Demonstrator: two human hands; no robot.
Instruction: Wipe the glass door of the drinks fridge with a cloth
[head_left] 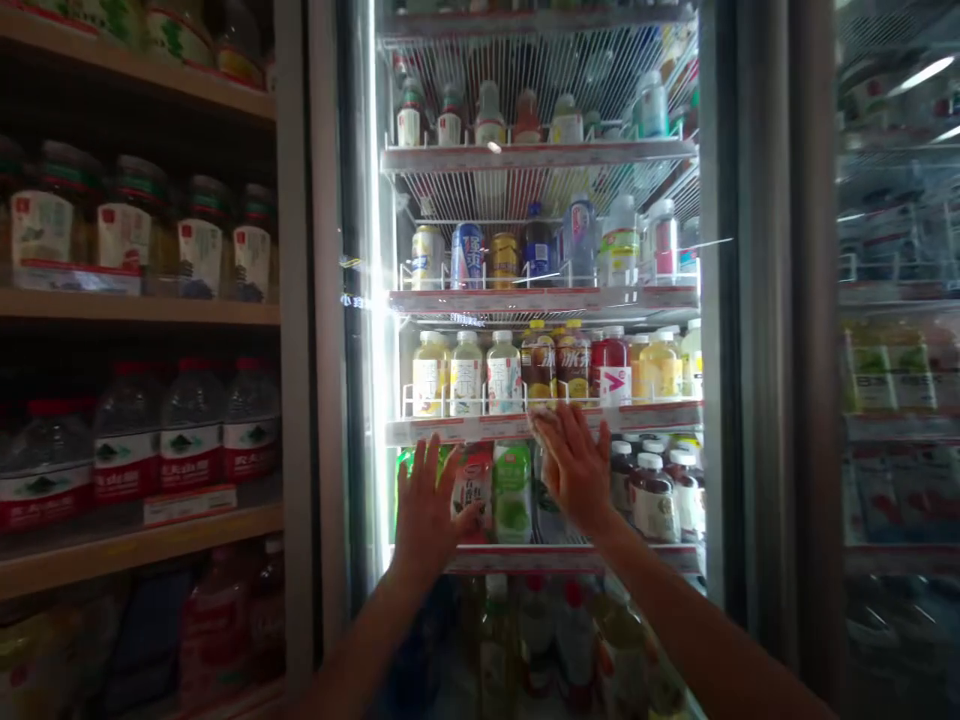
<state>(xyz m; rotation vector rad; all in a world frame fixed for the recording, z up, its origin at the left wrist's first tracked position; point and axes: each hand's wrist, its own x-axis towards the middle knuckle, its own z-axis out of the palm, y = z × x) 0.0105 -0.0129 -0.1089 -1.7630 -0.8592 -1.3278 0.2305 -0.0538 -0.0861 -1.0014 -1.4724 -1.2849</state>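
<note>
Both my hands reach into a lit drinks fridge at its fourth shelf [570, 558]. My left hand [426, 508] is open, fingers spread upward, and its thumb touches a bottle with a red and white label [474, 485]. A green-labelled bottle [513, 495] stands just to the right of that one. My right hand [576, 468] lies with its fingers stretched up and left against a clear bottle [546, 515]. Its fingertips reach the price rail of the shelf above [480, 428]. What is under the right palm is hidden.
Dark brown bottles with white caps [654, 495] stand right of my right hand. Above are yellow, brown and red drinks [525, 370], then cans [487, 255]. More bottles fill the bottom shelf [555, 630]. Wooden shelves on the left carry water bottles [187, 425] and jars [120, 225]. A shut glass door [892, 380] is on the right.
</note>
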